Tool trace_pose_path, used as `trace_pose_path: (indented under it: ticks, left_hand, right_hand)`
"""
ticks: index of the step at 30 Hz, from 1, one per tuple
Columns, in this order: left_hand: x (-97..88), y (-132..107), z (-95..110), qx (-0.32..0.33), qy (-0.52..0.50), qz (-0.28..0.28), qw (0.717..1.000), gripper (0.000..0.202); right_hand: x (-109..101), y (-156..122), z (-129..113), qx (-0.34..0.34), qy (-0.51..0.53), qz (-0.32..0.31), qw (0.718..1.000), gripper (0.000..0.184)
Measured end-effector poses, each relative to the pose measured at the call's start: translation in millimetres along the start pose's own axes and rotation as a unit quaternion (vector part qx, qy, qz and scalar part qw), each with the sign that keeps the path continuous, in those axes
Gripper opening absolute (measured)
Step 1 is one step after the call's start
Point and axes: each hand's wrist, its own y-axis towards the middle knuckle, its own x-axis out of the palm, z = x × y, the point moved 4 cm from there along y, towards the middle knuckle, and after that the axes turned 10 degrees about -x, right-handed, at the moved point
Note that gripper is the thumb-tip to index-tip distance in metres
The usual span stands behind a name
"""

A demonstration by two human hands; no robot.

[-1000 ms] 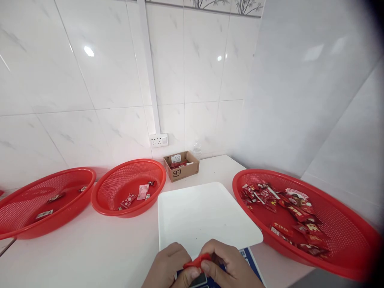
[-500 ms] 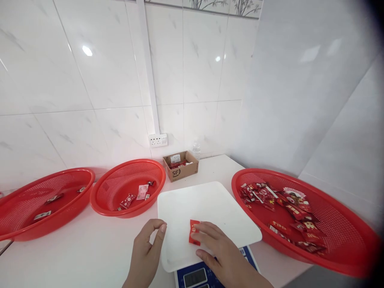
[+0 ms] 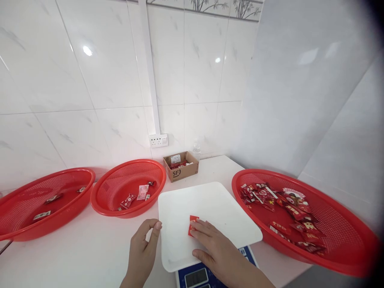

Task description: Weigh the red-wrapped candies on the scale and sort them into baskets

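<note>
A small red packet (image 3: 192, 222) lies on the white platter (image 3: 222, 208) of a blue scale (image 3: 196, 277). My right hand (image 3: 214, 246) rests flat on the platter with fingers stretched out, fingertips touching the packet. My left hand (image 3: 144, 248) hovers just left of the platter over the counter, fingers loosely curled, thumb and forefinger apart, holding nothing.
A large red basket (image 3: 339, 236) at the right holds several red packets. A middle red basket (image 3: 120, 182) and a left red basket (image 3: 36, 224) each hold a few packets. A small cardboard box (image 3: 181, 170) stands by the wall under a socket (image 3: 159, 140).
Both hands held the red packet near the scale's display a second ago. The packet now lies on the platter, the left hand has let go and moved left, and the right hand lies flat.
</note>
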Motion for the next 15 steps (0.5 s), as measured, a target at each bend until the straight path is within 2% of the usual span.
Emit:
trace_pose_path:
  ticks: [15]
  left_hand:
    - [4.0, -0.7, -5.5, -0.016, -0.006, -0.023, 1.000, 0.032]
  right_hand:
    - [-0.9, 0.5, -1.3, 0.005, -0.008, -0.013, 1.000, 0.047]
